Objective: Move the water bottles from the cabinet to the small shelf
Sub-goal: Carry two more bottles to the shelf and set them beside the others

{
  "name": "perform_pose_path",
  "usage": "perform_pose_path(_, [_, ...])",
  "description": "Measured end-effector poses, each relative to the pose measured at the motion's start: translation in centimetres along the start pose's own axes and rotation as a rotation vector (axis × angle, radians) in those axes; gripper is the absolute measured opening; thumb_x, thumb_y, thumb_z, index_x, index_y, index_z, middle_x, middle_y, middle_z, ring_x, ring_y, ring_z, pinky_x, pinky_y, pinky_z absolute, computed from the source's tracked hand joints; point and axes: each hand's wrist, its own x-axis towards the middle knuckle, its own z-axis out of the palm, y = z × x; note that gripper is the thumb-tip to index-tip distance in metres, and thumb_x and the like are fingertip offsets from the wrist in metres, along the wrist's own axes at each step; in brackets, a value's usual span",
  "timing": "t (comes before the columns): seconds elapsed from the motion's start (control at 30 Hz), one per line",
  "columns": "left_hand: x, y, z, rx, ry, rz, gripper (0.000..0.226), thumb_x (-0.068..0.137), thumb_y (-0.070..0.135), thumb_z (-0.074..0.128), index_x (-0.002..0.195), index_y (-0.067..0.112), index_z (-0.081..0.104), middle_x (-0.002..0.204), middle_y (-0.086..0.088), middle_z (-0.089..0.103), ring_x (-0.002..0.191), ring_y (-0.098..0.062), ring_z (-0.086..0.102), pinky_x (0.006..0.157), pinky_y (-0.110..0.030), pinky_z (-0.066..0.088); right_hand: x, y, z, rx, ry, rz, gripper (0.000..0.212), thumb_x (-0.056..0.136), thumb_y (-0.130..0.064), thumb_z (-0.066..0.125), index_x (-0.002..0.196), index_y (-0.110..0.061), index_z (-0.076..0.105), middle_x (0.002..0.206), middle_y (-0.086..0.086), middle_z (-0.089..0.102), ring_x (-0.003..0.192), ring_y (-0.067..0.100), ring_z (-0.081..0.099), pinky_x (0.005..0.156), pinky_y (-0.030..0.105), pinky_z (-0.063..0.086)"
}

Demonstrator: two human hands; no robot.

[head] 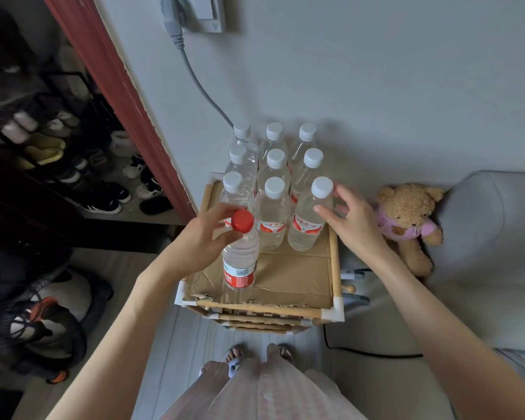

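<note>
Ten red-labelled bottles, print unreadable; left hand [205, 234] gripping red-capped bottle [240, 259], right hand [350, 221] spread.

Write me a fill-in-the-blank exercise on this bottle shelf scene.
1. The bottle under the left hand has a ____ cap.
2. White-capped bottles on the small shelf number ____.
3. The right hand touches the white-capped bottle at the front ____ of the group.
4. The teddy bear wears ____.

Missing words: red; nine; right; pink
</note>
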Motion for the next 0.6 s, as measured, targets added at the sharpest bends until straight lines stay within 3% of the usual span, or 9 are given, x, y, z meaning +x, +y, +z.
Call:
perform_pose_path(0.07, [-0.2, 0.1, 0.6, -0.024, 0.141, -0.037, 0.027, 0.082, 0.01, 0.062, 0.105, 0.016, 0.05, 0.101, 0.015, 0.06, 0.097, 0.01, 0.054, 0.088, -0.011, 0.044, -0.7, 1.0, 0.8, 0.029, -0.035, 0.067, 0.061, 0.074, -0.032, 0.071, 0.128, -0.02, 0.045, 0.126, -0.001, 0.049, 0.119, 0.018, 0.047, 0.098, 0.044, 0.043])
perform_pose_path(0.13, [-0.2, 0.2, 0.9, -0.015, 0.287, -0.071, 0.027, 0.08, 0.01, 0.065, 0.1, 0.014, 0.048, 0.091, 0.02, 0.056, 0.085, 0.019, 0.052, 0.074, -0.003, 0.043, -1.1, 1.6, 1.5, 0.103, -0.061, 0.115, 0.068, 0.073, -0.031, 0.072, 0.131, -0.025, 0.037, 0.132, -0.003, 0.047, 0.122, 0.015, 0.045, 0.096, 0.03, 0.045])
perform_pose_path(0.2, [-0.3, 0.3, 1.1, 0.001, 0.363, -0.084, 0.026, 0.079, 0.011, 0.067, 0.096, 0.015, 0.047, 0.088, 0.022, 0.055, 0.082, 0.016, 0.053, 0.071, -0.008, 0.045, -1.2, 1.9, 2.1, 0.131, -0.043, 0.104, 0.067, 0.075, -0.021, 0.073, 0.131, -0.024, 0.035, 0.134, -0.001, 0.047, 0.121, 0.015, 0.046, 0.082, 0.004, 0.04])
perform_pose_path(0.27, [-0.3, 0.3, 1.4, 0.024, 0.392, -0.099, 0.027, 0.079, 0.015, 0.068, 0.095, 0.017, 0.047, 0.088, 0.023, 0.055, 0.086, 0.003, 0.057, 0.079, -0.025, 0.049, -1.0, 1.7, 2.4, 0.14, -0.026, 0.082, 0.067, 0.077, -0.014, 0.071, 0.133, -0.022, 0.034, 0.135, 0.001, 0.045, 0.118, 0.013, 0.046, 0.072, -0.005, 0.035])
perform_pose_path(0.37, [-0.3, 0.5, 1.8, 0.041, 0.415, -0.121, 0.029, 0.077, 0.02, 0.069, 0.096, 0.018, 0.048, 0.089, 0.025, 0.054, 0.091, -0.011, 0.056, 0.083, -0.041, 0.049, -1.0, 1.7, 2.5, 0.186, -0.084, 0.065, 0.068, 0.081, -0.007, 0.066, 0.138, -0.018, 0.03, 0.136, -0.002, 0.038, 0.118, 0.005, 0.039, 0.073, -0.008, 0.031])
perform_pose_path(0.5, [-0.4, 0.3, 2.1, -0.012, 0.436, -0.095, 0.031, 0.076, 0.019, 0.07, 0.098, 0.023, 0.048, 0.092, 0.023, 0.054, 0.09, 0.004, 0.052, 0.086, -0.03, 0.046, -0.9, 1.9, 2.4, 0.285, -0.182, 0.082, 0.069, 0.083, -0.005, 0.062, 0.138, -0.026, 0.026, 0.141, -0.005, 0.03, 0.127, 0.004, 0.033, 0.087, 0.0, 0.037])
perform_pose_path(0.6, [-1.2, -1.0, 2.2, -0.077, 0.43, -0.076, 0.041, 0.075, 0.021, 0.071, 0.107, 0.03, 0.047, 0.104, 0.015, 0.055, 0.101, 0.002, 0.051, 0.09, -0.026, 0.044, -1.0, 2.5, 2.6, 0.331, -0.157, 0.131, 0.071, 0.084, -0.007, 0.061, 0.141, -0.019, 0.02, 0.141, -0.002, 0.034, 0.123, 0.005, 0.038, 0.084, -0.001, 0.037])
